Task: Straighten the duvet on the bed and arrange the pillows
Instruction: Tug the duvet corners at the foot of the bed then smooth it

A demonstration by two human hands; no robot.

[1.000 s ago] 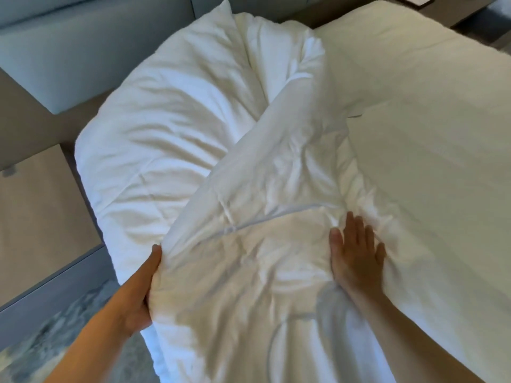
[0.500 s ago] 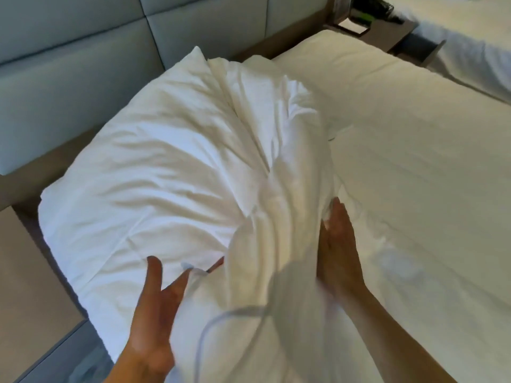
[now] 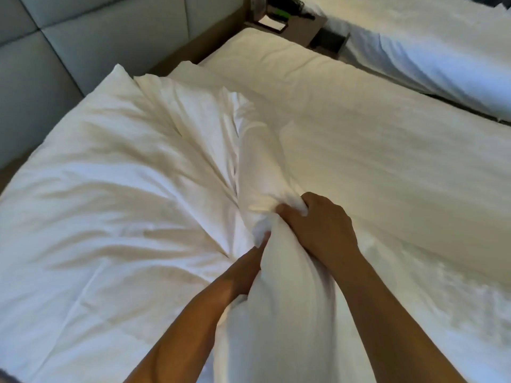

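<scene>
A white, creased duvet [image 3: 116,205] covers the left half of the bed, bunched into a long ridge down the middle. My right hand [image 3: 318,228] is closed around the top of that ridge. My left hand [image 3: 246,269] is pushed into the fold from the left, its fingers mostly buried in the cloth. The white sheet of the mattress [image 3: 373,161] lies bare to the right of the ridge. No separate pillow is clearly told apart from the bedding.
A padded grey headboard [image 3: 83,45] runs along the top left. A dark bedside table [image 3: 293,20] stands at the top centre. A second bed with white bedding [image 3: 442,51] lies at the top right, across a narrow gap.
Both hands went from lying flat and open on the duvet to closing on a bunched ridge of it. The view shifted right, bringing the second bed into sight.
</scene>
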